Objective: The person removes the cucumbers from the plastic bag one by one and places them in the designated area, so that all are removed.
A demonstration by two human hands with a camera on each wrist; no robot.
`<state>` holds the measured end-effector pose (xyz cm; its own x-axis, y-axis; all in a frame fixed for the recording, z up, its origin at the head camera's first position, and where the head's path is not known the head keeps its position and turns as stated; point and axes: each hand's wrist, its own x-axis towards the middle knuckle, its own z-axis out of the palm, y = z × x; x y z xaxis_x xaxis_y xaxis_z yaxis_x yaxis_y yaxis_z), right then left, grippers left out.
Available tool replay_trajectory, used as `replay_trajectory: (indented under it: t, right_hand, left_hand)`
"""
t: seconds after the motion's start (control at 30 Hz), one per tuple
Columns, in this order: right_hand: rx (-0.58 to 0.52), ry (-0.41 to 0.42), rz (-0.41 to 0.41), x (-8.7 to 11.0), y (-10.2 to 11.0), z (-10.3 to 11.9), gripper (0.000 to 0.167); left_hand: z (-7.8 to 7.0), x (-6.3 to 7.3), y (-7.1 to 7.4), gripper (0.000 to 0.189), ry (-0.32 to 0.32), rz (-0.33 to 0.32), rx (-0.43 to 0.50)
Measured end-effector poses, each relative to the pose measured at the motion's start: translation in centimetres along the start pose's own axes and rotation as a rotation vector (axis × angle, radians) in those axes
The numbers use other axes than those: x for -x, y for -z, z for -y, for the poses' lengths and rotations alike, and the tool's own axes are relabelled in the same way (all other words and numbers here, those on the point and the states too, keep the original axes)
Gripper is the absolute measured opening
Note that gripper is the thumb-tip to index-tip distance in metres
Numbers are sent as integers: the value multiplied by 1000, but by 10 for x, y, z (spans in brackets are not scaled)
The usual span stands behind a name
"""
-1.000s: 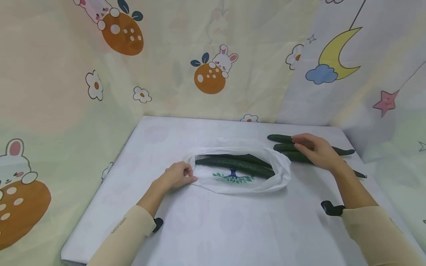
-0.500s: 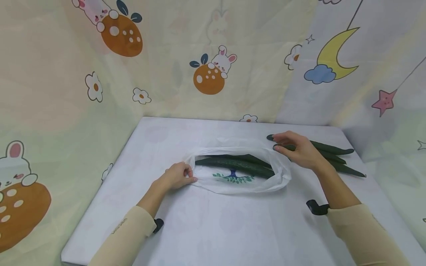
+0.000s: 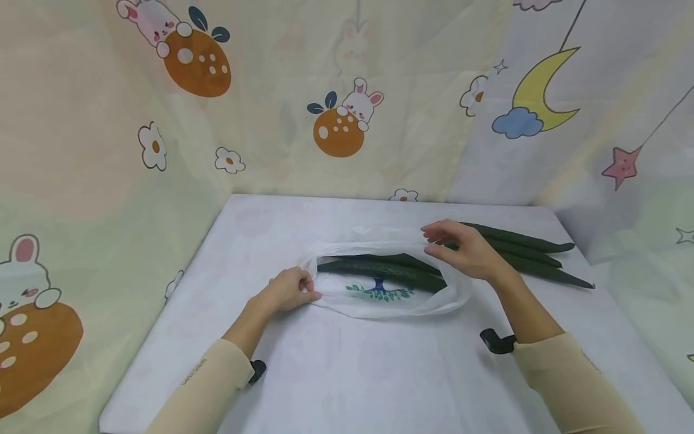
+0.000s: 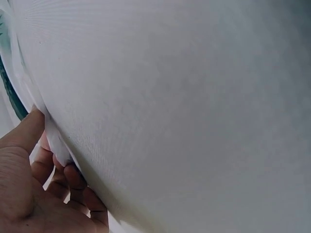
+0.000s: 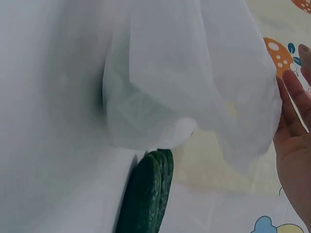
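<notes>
A white plastic bag (image 3: 358, 308) with a printed tree lies with its mouth spread, and dark green cucumbers (image 3: 379, 269) show inside. My left hand (image 3: 287, 289) pinches the bag's left rim between thumb and fingers; the left wrist view shows the thin plastic in that grip. Over the bag's right rim, my right hand (image 3: 463, 248) has its fingers loosely extended. In the right wrist view these fingers (image 5: 294, 90) are beside the bag's side (image 5: 194, 73), and touching is hard to tell. Behind the right hand lie three cucumbers (image 3: 534, 241), their left ends partly hidden.
A white-covered table (image 3: 347, 374) carries everything. A cartoon-print cloth (image 3: 271, 108) with rabbits, flowers and a moon rises behind and at both sides. Each wrist wears a black camera mount (image 3: 497, 342).
My right hand has moved left from above the loose cucumbers to the bag's right rim, with nothing in it. The left hand keeps its pinch on the bag.
</notes>
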<state>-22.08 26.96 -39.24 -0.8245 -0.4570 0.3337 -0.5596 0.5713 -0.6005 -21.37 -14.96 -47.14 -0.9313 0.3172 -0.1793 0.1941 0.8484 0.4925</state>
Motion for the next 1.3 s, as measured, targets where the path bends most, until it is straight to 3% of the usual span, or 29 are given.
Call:
replay_trajectory:
  t: [0.5, 0.97, 1.3]
  right_hand:
    - [-36, 122, 19, -20, -29, 17, 39]
    - [-133, -25, 240, -26, -47, 15, 43]
    - [-118, -91, 294, -26, -57, 2, 47]
  left_hand:
    - [0, -2, -2, 27, -6, 1, 2]
    - [0, -2, -6, 27, -2, 6, 11]
    - [-2, -2, -2, 27, -7, 1, 11]
